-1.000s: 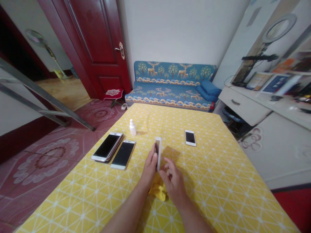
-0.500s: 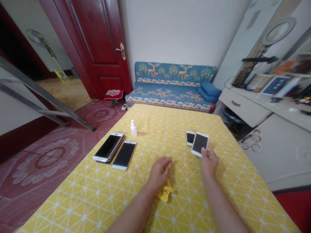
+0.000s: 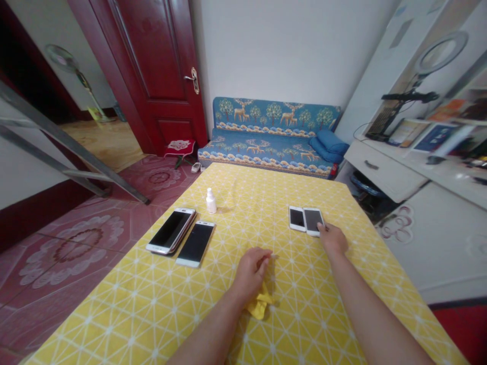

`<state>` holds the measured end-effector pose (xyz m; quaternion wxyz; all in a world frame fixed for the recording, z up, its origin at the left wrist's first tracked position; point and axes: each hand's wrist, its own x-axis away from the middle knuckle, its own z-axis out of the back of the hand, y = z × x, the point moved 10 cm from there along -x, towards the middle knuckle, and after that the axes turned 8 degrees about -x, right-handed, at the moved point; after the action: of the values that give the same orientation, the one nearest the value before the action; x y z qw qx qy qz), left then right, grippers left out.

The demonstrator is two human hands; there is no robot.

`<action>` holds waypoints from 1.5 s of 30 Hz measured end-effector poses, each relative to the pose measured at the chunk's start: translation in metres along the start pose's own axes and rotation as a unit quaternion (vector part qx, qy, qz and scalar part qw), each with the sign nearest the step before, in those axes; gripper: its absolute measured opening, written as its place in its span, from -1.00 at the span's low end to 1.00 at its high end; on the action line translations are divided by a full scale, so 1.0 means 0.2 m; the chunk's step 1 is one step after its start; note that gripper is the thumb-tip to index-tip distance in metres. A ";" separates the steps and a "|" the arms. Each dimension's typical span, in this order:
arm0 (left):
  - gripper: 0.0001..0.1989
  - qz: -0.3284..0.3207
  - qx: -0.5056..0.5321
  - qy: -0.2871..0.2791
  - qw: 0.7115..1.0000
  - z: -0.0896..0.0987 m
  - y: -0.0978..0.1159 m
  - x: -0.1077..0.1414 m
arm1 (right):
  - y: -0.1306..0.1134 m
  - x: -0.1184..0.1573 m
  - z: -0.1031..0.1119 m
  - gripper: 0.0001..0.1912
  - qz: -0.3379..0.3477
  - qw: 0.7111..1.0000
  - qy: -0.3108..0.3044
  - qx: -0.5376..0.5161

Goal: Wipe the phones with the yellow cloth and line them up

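Note:
My right hand [image 3: 334,238] grips the right edge of a white smartphone [image 3: 313,221], with the thumb over its lower right side. That phone lies beside a smaller white smartphone [image 3: 297,217] on the yellow patterned tablecloth [image 3: 292,304]. Near the table's middle, my left hand [image 3: 254,268] is closed, its fingers curled around a crumpled yellow cloth [image 3: 259,306] that pokes out below the palm. Part of this cloth is hidden by the hand.
On the left lie a large white smartphone [image 3: 172,229], on top of something dark, and another white phone [image 3: 196,244]. A small white spray bottle [image 3: 211,201] stands behind them. A blue sofa [image 3: 266,144] is beyond the table; a white cabinet [image 3: 384,175] stands right.
My right hand has swung the white phone upright and lowered it beside the smaller phone, which it no longer overlaps. My left hand and the cloth have barely moved.

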<state>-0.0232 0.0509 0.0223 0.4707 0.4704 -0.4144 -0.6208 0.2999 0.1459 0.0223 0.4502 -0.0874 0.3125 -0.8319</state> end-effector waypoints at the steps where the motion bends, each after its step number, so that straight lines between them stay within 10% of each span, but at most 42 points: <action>1: -0.77 -0.001 -0.012 0.000 1.000 0.00 0.00 0.00 | -0.01 0.01 0.00 -0.64 0.004 1.000 -0.002 0.006; 10: -0.74 0.006 -0.002 0.017 1.000 0.01 -0.02 0.00 | -0.23 0.23 0.05 -0.53 0.068 0.996 0.008 -0.059; 15: -0.66 0.049 0.069 0.060 0.995 0.08 -0.07 -0.01 | -0.53 0.72 -0.11 -0.75 0.195 0.950 -0.206 -0.130; 18: -0.62 0.086 0.098 0.083 0.988 0.11 -0.12 0.00 | -0.68 1.14 -0.20 -0.74 0.285 0.862 -0.404 -0.116; 20: -0.61 0.099 0.109 0.093 0.985 0.12 -0.13 0.00 | -0.71 1.26 -0.18 -0.57 0.313 0.861 -0.392 -0.078; 26: -0.70 0.011 -0.093 0.183 0.979 0.35 -0.01 0.00 | -0.66 1.27 -0.20 -0.90 0.310 0.909 -0.270 -0.071; 32: -0.53 0.038 -0.489 0.320 0.811 0.67 0.13 0.06 | -0.64 1.22 -0.17 -0.89 0.309 0.918 -0.201 -0.143; 36: -0.43 0.131 -0.589 0.279 0.747 0.71 0.04 0.05 | -0.64 1.21 -0.17 -0.90 0.305 0.913 -0.207 -0.177; 45: -0.46 0.200 -0.630 0.230 0.714 0.72 -0.02 0.05 | -0.62 1.20 -0.18 -0.92 0.294 0.911 -0.212 -0.196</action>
<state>-0.1646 0.0525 0.0469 0.8521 0.0992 0.1097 -0.5020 0.0592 0.0188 0.0360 0.7036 -0.2529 0.3777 -0.5461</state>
